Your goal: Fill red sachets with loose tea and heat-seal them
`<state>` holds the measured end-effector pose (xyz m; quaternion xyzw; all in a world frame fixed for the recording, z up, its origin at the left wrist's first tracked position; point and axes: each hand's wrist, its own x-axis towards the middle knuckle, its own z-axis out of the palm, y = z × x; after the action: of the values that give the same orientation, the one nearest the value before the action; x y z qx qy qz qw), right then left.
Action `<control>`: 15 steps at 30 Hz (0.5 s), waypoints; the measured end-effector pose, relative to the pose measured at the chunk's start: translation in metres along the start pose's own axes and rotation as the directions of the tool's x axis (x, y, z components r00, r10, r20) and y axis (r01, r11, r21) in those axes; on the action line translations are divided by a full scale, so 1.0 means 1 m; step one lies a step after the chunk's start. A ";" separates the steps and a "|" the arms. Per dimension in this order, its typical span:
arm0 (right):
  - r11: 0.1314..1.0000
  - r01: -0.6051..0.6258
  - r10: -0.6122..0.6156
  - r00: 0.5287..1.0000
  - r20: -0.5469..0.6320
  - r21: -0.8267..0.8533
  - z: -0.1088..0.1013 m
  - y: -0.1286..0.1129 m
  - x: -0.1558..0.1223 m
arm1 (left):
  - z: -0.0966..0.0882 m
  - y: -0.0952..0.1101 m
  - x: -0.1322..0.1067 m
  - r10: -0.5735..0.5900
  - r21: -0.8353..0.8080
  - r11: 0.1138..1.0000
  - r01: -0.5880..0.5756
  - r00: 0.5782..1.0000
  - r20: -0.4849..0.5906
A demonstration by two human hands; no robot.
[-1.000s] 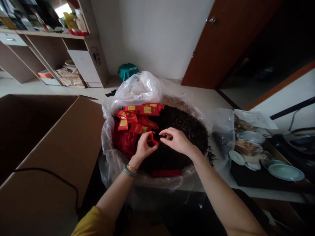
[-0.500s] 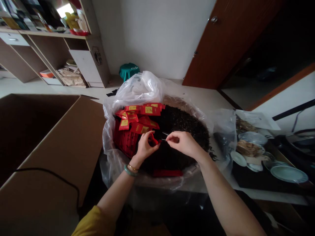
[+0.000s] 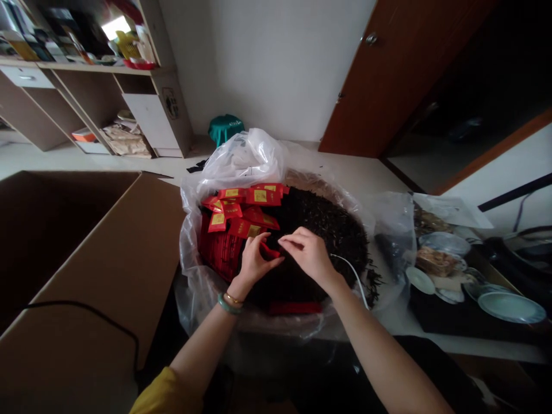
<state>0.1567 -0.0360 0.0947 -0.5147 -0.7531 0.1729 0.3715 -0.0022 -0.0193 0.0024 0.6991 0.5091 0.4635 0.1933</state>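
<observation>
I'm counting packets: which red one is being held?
The red packet in the left hand; the other red packets lie inside the plastic lining.

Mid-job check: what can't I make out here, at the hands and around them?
Inside of the red packet in the left hand: head view, too small and dark.
Anything pinched by the right hand: head view, too small, perhaps covered by the fingers.
Print on the piled red packets: head view, too small and blurred.
Bottom of the cardboard box: head view, lost in shadow; left edge cuts the box off.

Pale wall (image 3: 259,75), brown door (image 3: 401,63) ajar — wooden shelving unit (image 3: 177,129) at left — light floor (image 3: 64,162), dim light.
</observation>
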 end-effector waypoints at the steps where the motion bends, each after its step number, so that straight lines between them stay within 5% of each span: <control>1: 1.000 -0.016 0.016 1.000 -0.019 0.011 -0.008 0.003 -0.002 | 0.000 0.001 0.000 -0.006 -0.012 1.000 0.006 1.000 -0.011; 6: 0.992 -0.092 0.114 0.953 0.282 -0.091 -0.030 0.016 -0.015 | 0.000 0.002 -0.001 0.027 -0.158 0.987 -0.024 0.999 0.022; 11: 0.999 0.034 -0.032 0.958 0.285 -0.005 -0.015 0.017 -0.014 | -0.003 0.001 -0.002 0.110 -0.289 0.957 -0.039 0.966 0.235; 15: 0.979 0.177 -0.127 0.917 0.378 -0.100 -0.005 0.022 -0.003 | -0.009 0.002 0.000 0.121 -0.376 0.926 0.024 0.926 0.357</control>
<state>0.1749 -0.0304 0.0828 -0.4363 -0.8570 0.1871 0.2008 -0.0085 -0.0222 0.0087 0.7374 0.3474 0.4147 0.4045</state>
